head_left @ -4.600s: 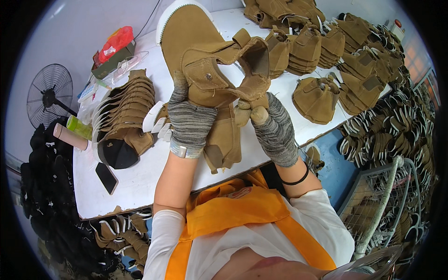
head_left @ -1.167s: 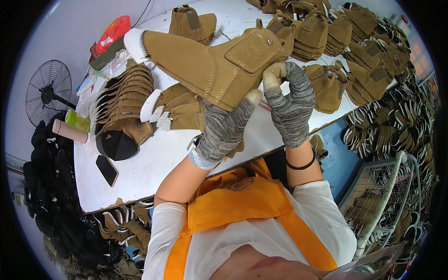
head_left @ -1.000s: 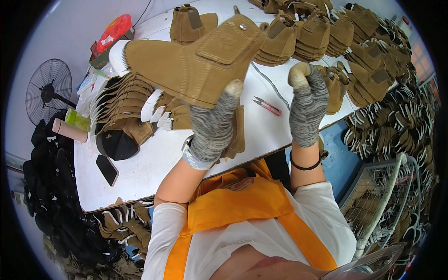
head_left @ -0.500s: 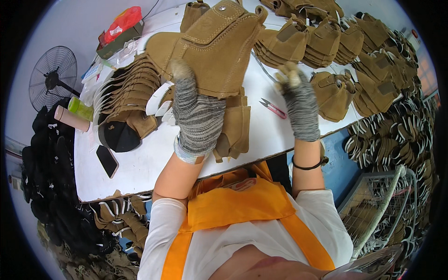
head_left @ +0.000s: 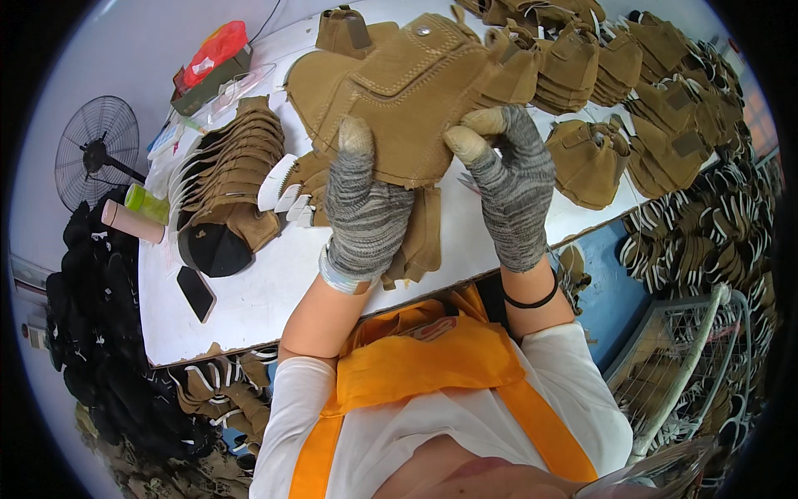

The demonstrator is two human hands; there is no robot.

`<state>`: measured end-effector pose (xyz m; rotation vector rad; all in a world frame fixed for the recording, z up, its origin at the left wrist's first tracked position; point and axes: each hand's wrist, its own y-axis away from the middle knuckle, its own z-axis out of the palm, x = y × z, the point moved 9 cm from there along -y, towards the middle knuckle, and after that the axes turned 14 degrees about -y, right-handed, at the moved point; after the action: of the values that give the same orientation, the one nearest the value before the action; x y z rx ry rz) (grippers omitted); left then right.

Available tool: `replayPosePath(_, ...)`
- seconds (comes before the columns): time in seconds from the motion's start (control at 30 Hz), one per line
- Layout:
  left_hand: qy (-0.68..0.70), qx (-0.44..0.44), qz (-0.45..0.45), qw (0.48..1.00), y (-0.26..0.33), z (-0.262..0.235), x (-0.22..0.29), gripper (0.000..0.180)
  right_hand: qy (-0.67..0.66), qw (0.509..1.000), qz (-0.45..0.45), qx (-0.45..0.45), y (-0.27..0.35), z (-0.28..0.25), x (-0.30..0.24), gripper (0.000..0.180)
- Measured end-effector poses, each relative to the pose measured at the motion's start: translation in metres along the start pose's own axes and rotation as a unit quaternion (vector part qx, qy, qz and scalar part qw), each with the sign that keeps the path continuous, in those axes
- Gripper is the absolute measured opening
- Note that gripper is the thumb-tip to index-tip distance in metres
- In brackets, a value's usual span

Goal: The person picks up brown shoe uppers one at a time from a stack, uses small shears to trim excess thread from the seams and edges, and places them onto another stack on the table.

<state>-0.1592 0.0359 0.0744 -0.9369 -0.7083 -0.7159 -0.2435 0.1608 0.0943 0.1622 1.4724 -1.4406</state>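
Note:
A brown suede boot upper (head_left: 399,108) with light stitching and a round metal snap is held up over the white table. My left hand (head_left: 366,204), in a grey knit glove with pale fingertips, grips its lower left part, thumb on the front face and the other fingers hidden behind. On the right edge of the upper, my gloved right hand (head_left: 514,179) is closed, thumb and forefinger pinching the suede. Below it, more brown uppers (head_left: 420,241) lie partly covered. Small thread snips (head_left: 468,181) show only in part beside my right hand.
Nested brown uppers (head_left: 237,166) line the left of the white table (head_left: 258,308), near a phone (head_left: 195,293), a pink cup (head_left: 131,221) and a green cup (head_left: 148,202). Stacked uppers (head_left: 569,66) fill the far right. A fan (head_left: 97,154) stands left; a wire cart (head_left: 665,358) stands right.
My right hand has come left from beside the upper and now pinches its right edge. The upper has shifted slightly right and down in my left hand.

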Motion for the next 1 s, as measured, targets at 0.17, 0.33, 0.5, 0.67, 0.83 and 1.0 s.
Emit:
replayPosePath(0.17, 0.068, 0.044, -0.029, 0.996, 0.000, -0.002, -0.003, 0.058, -0.125, 0.985, 0.121, -0.018, 0.003, 0.003, 0.022, 0.020)
replayPosePath(0.33, 0.313, -0.010, -0.043, 0.949, -0.017, -0.011, -0.002, 0.057, -0.152, 0.975, 0.161, -0.032, 0.005, -0.003, 0.039, 0.017)
replayPosePath(0.5, 0.380, -0.069, -0.037, 0.922, -0.022, -0.019, 0.006, 0.054, -0.138, 0.975, 0.169, -0.034, 0.010, -0.003, 0.041, 0.017)
replayPosePath(0.67, 0.168, 0.024, -0.026, 0.985, -0.019, -0.029, -0.002, 0.048, -0.176, 0.952, 0.250, -0.009, 0.019, -0.003, 0.060, 0.030)
replayPosePath(0.83, -0.213, -0.045, -0.119, 0.969, -0.011, -0.008, -0.021, 0.049, -0.187, 0.954, 0.213, -0.098, 0.024, -0.003, 0.084, 0.070)
replayPosePath(1.0, -0.251, -0.136, -0.133, 0.949, -0.009, 0.009, -0.023, 0.051, -0.046, 0.986, 0.105, -0.119, 0.033, -0.024, 0.083, 0.054)
